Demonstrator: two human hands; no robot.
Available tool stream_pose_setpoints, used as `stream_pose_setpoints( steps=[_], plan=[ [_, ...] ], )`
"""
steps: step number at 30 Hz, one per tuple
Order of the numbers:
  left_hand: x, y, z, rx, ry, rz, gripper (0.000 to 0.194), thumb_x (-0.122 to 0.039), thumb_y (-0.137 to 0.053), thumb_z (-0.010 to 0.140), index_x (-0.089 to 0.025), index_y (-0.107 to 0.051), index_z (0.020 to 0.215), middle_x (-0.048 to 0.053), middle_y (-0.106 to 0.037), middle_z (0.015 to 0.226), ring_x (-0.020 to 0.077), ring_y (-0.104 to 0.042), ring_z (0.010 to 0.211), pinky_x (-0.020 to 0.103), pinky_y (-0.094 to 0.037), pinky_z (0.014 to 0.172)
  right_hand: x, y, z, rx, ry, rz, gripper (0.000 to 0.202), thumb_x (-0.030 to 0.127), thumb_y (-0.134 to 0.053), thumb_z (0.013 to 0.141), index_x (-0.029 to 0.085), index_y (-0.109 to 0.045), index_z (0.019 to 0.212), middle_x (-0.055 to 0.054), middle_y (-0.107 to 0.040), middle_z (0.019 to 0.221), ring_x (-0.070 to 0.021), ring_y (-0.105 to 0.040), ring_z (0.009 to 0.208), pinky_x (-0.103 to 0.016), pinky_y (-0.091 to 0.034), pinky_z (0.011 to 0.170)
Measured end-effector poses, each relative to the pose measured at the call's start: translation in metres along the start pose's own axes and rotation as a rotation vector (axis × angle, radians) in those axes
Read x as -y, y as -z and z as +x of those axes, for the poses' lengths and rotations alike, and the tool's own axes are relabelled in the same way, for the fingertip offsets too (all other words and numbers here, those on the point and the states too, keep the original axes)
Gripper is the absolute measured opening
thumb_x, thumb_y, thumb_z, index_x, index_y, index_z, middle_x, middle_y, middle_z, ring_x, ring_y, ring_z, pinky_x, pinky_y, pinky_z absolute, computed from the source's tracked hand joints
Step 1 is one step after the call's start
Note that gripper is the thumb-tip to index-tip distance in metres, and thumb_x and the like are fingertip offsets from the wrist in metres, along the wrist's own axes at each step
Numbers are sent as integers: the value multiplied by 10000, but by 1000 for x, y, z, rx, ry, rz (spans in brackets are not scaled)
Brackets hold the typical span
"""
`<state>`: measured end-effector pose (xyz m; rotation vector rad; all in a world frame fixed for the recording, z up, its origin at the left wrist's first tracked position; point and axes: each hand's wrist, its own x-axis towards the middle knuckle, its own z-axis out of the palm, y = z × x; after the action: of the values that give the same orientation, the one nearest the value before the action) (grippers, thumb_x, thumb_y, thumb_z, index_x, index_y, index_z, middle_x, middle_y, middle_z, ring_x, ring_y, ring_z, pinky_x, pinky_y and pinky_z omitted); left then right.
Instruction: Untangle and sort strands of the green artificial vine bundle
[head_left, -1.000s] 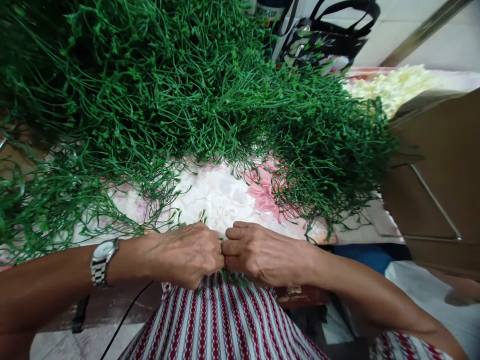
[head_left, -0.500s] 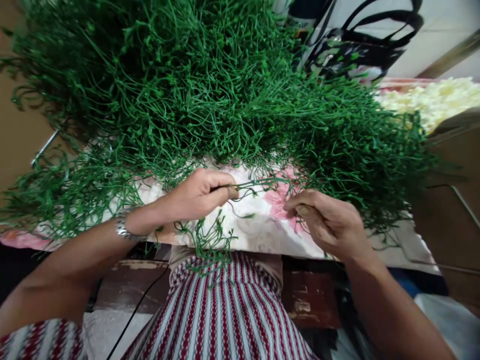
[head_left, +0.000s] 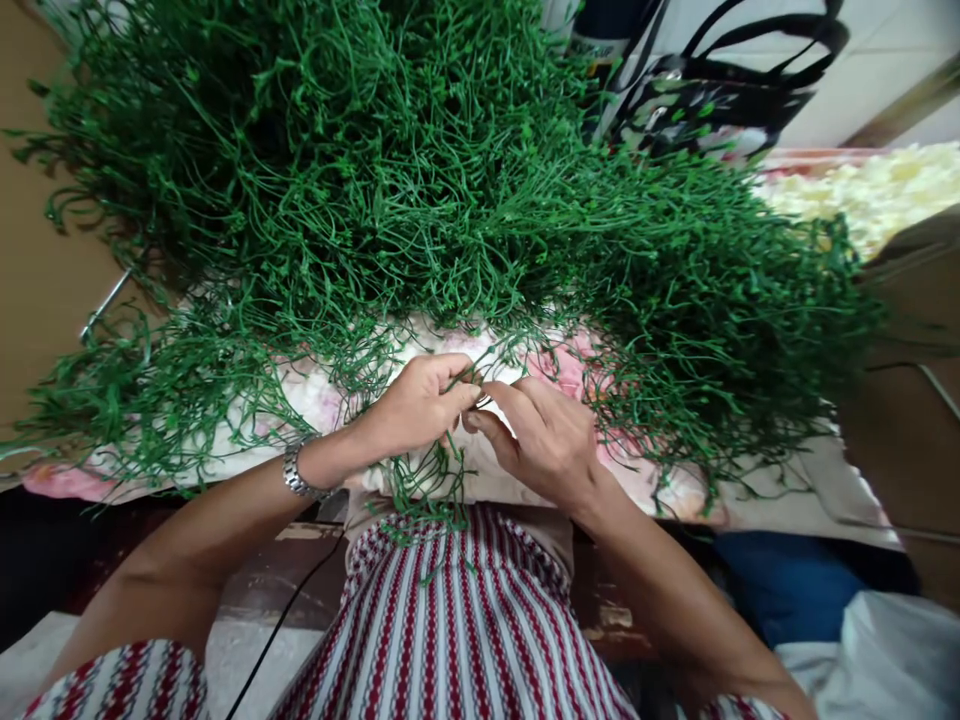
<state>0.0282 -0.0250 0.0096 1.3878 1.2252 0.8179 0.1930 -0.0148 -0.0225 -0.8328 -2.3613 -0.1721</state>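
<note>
My left hand, with a metal-band watch on its wrist, pinches a few thin green artificial stems between thumb and forefinger. My right hand has come up against the left fingertips. Its forefinger and thumb are bent around the ends of those stems, though the exact grip is partly hidden. Just below the hands, a small cluster of green stems hangs over the cloth edge onto the striped garment. Behind them a large heap of branching green artificial stems covers most of the surface.
A floral cloth lies under the heap. Pale yellow artificial flowers fill a container at the right back. Near it stands a black patterned bag. Cardboard borders the left side, with a metal rod beside it.
My right hand has moved left from over the pink flower print to meet my left hand. The left hand has shifted slightly right and stays closed on the stems.
</note>
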Motion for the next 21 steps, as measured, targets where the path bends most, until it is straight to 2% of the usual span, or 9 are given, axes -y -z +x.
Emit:
stream_pose_setpoints(
  steps=[3, 5, 9, 12, 17, 19, 21],
  plan=[
    [2, 0, 1, 22, 0, -149, 88, -223, -486, 811, -146, -473, 772, -49, -513, 580, 42, -472, 402, 143, -391, 372, -1, -7, -4, -49, -48, 90, 207, 308, -494, 866, 142, -547, 979, -28, -545, 685, -133, -481, 633, -262, -340, 578],
    [3, 0, 1, 26, -7, -172, 76, -228, -483, 819, -157, -460, 803, -52, -523, 586, 44, -487, 399, 144, -423, 375, 0, -8, -5, -60, -101, 206, 202, 273, -499, 861, 125, -544, 992, -34, -547, 697, -129, -492, 638, -256, -365, 587],
    [4, 1, 0, 72, -8, -165, 63, -216, -495, 812, -163, -461, 819, -44, -537, 588, 62, -527, 440, 150, -466, 392, 1, -9, -3, 13, -209, 533, 206, 237, -486, 861, 117, -538, 1021, -41, -569, 730, -123, -527, 664, -249, -425, 617],
    [4, 2, -1, 128, 28, -238, 131, -273, -522, 806, -156, -464, 820, -30, -566, 565, 69, -509, 376, 164, -446, 348, 1, -10, -4, 38, -263, 725, 232, 237, -513, 848, 132, -533, 1054, -38, -590, 780, -108, -534, 667, -245, -445, 633],
    [8, 3, -1, 156, 75, -405, 227, -355, -578, 780, -139, -521, 826, -4, -584, 557, 103, -553, 411, 181, -452, 345, 4, -10, -8, 19, -394, 795, 447, 262, -560, 819, 165, -436, 1238, -32, -608, 892, -79, -510, 617, -221, -446, 591],
    [10, 2, -2, 156, 94, -423, 227, -349, -582, 782, -129, -549, 823, 4, -588, 562, 108, -566, 436, 182, -457, 355, 5, -12, -9, 36, -405, 879, 434, 270, -558, 822, 169, -450, 1230, -30, -617, 894, -89, -554, 683, -221, -466, 640],
    [10, 2, -3, 142, 95, -419, 240, -349, -583, 783, -115, -575, 837, 13, -598, 562, 111, -570, 440, 187, -457, 365, 5, -14, -9, 22, -427, 960, 332, 282, -560, 824, 165, -524, 1132, -34, -629, 897, -104, -588, 760, -230, -479, 699]
  ],
)
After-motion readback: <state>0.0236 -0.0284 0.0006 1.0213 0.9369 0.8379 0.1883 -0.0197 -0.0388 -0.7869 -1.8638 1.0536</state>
